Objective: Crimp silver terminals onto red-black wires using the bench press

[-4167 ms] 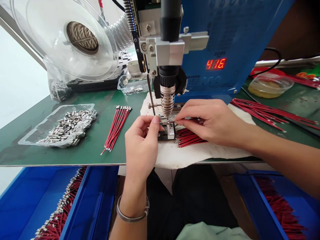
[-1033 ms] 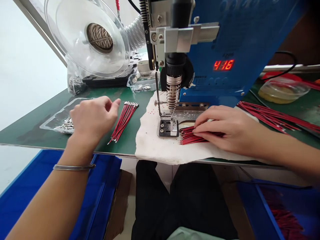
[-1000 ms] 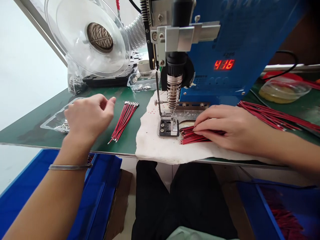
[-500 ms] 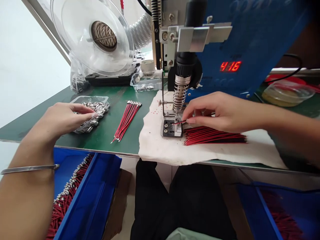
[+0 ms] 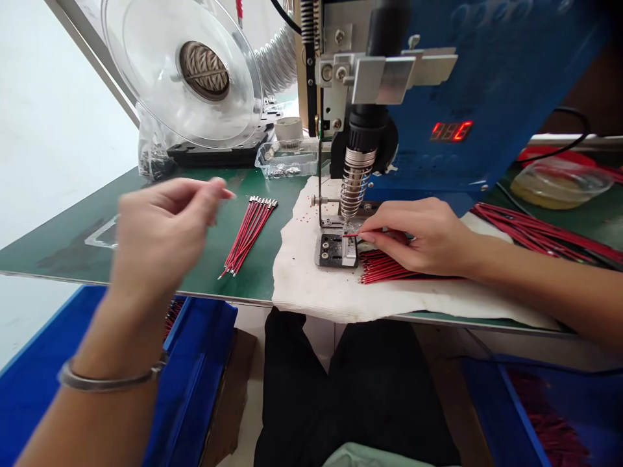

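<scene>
My left hand (image 5: 163, 227) is raised above the green table. Its thumb and forefinger are pinched, and I cannot make out what is between them. Behind it, a corner of the clear plastic tray (image 5: 101, 235) shows; the rest is covered. My right hand (image 5: 413, 235) pinches a thin red wire (image 5: 351, 235), whose end lies over the small black and metal fixture (image 5: 335, 251) under the spring-wound tip (image 5: 357, 185) of the blue machine. Beneath that hand lies a bundle of red and black wires (image 5: 384, 267).
Wires with metal ends (image 5: 249, 235) lie fanned on the green table. A white cloth (image 5: 311, 292) spreads under the fixture. Farther back stand a clear reel (image 5: 146, 65) and a small clear tray (image 5: 287, 161). Blue bins (image 5: 189, 370) sit below the table edge.
My left hand has lifted from the tray of metal pieces and moved right and nearer to me, now pinched. My right hand keeps the wire at the fixture, shifted slightly.
</scene>
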